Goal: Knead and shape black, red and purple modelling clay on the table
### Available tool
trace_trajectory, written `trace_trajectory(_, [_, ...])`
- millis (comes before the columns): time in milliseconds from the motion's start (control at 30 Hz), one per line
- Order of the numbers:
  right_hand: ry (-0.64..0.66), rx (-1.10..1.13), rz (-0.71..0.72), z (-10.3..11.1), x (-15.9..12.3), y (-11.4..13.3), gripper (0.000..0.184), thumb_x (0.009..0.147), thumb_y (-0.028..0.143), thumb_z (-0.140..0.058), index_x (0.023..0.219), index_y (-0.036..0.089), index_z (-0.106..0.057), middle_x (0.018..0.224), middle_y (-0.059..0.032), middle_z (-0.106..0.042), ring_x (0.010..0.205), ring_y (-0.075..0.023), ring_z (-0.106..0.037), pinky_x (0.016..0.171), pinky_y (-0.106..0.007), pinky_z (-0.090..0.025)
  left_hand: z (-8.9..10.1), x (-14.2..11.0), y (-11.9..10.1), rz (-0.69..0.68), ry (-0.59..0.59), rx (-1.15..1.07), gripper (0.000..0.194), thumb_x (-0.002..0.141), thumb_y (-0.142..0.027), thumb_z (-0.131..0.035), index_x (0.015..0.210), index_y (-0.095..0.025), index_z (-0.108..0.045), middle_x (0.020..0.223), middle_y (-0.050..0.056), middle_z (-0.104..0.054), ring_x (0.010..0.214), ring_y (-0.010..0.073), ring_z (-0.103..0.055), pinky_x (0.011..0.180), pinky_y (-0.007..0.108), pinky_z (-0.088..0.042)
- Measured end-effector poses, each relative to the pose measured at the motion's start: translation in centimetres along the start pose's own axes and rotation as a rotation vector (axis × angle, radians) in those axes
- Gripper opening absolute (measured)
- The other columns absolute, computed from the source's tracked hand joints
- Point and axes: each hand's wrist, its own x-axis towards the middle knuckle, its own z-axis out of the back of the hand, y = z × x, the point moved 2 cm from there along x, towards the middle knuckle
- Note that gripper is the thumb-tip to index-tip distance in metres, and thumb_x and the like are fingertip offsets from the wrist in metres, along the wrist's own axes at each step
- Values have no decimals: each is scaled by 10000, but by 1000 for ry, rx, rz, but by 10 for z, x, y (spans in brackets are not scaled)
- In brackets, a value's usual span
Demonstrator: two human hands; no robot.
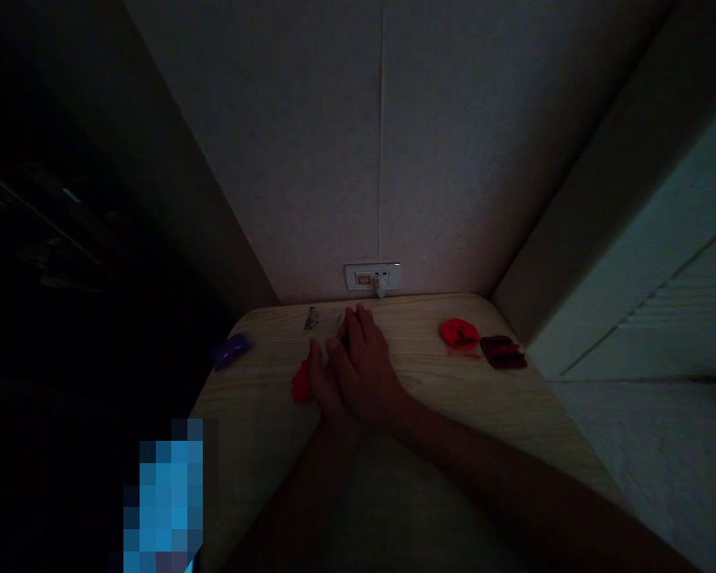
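Near the middle of the wooden tabletop, my right hand (370, 366) lies over my left hand (327, 386), palm against palm. The fingers are pressed together, and whatever is between the palms is hidden. Close beside my left hand is a lump of bright red, soft-looking material (300, 383), partly covered by it. To the right lies a flat red disc (459, 334) with dark marks on its face. A small dark red tray-like piece (503, 352), with brighter red bits on it, sits next to the disc.
The pale wooden table (429, 382) has rounded back corners and meets the wall. A purple, shiny packet-like object (231, 350) rests at its left edge. A wall socket (373, 277) with a plug is just behind the table. Dark smudges (312, 318) mark the wood. The light is dim.
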Motion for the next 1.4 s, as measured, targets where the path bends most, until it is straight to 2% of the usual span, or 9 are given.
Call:
trace_trajectory(133, [59, 10, 10, -3, -1, -2, 752, 1033, 500, -273, 1543, -52, -297, 1644, -251, -230, 1554, -338, -162, 1255, -523, -155, 0, 2, 1, 18, -56, -35, 576, 967, -571, -368, 1319, -214, -651, 1379, 81, -651, 1450, 242, -430, 1236, 406, -278])
trace_trajectory(333, [53, 0, 68, -2, -1, -1, 709, 1035, 443, -243, 1540, -51, -308, 1641, -233, -250, 1555, -313, -171, 1262, -518, -148, -8, -3, 0, 0, -77, -9, 538, 1005, -514, -325, 1380, -250, -607, 1433, 57, -610, 1458, 210, -419, 1214, 366, -326])
trace_trajectory(500, [29, 20, 43, -2, -1, -2, 704, 1039, 472, -227, 1545, -5, -333, 1635, -213, -288, 1547, -297, -213, 1263, -502, -164, -3, -1, 2, 4, -83, 20, 553, 1017, -509, -284, 1389, -245, -596, 1429, 52, -609, 1427, 191, -460, 1213, 332, -320])
trace_trajectory(767, [47, 88, -31, -5, 9, -9, 730, 1022, 541, -331, 1513, 6, -405, 1621, -233, -316, 1542, -318, -222, 1256, -485, -173, -1, 4, -4, 43, -113, -10, 540, 985, -537, -373, 1336, -210, -621, 1308, 100, -676, 1392, 250, -501, 1179, 400, -379])
trace_trajectory(900, [22, 209, -34, 9, 20, -12, 618, 1027, 499, -334, 1439, 82, -532, 1545, -191, -463, 1484, -265, -361, 1229, -446, -265, -6, -1, -13, 82, -146, -30, 651, 938, -635, -388, 1279, -146, -649, 1283, 155, -678, 1385, 315, -502, 1159, 441, -398])
trace_trajectory(1067, [34, 5, 125, 10, 11, -5, 566, 989, 422, -460, 1437, 85, -538, 1544, -216, -451, 1481, -318, -348, 1210, -503, -269, 2, 1, -13, 44, -94, -27, 651, 919, -677, -360, 1190, -185, -689, 1293, 131, -676, 1395, 313, -490, 1177, 470, -366])
trace_trajectory(1167, [74, -80, 133, 3, 3, -2, 527, 980, 393, -483, 1439, 141, -542, 1575, -188, -420, 1506, -342, -291, 1197, -563, -257, 6, 3, -10, 24, -37, -12, 619, 897, -700, -394, 1154, -226, -699, 1315, 95, -671, 1407, 294, -477, 1201, 463, -332])
trace_trajectory(1300, [27, 28, 115, 3, 9, -7, 478, 938, 361, -535, 1356, 141, -608, 1509, -189, -486, 1441, -303, -399, 1165, -491, -344, -2, -1, -10, 29, -123, 12, 636, 919, -690, -382, 1144, -186, -698, 1281, 120, -683, 1423, 286, -459, 1214, 415, -316])
trace_trajectory(1400, [-55, 177, -20, 6, 20, -16, 432, 923, 353, -522, 1272, 128, -641, 1385, -184, -580, 1314, -268, -525, 1126, -430, -398, -8, -5, -5, 5, -185, 20, 644, 933, -675, -369, 1192, -177, -684, 1280, 121, -683, 1413, 283, -475, 1212, 392, -318])
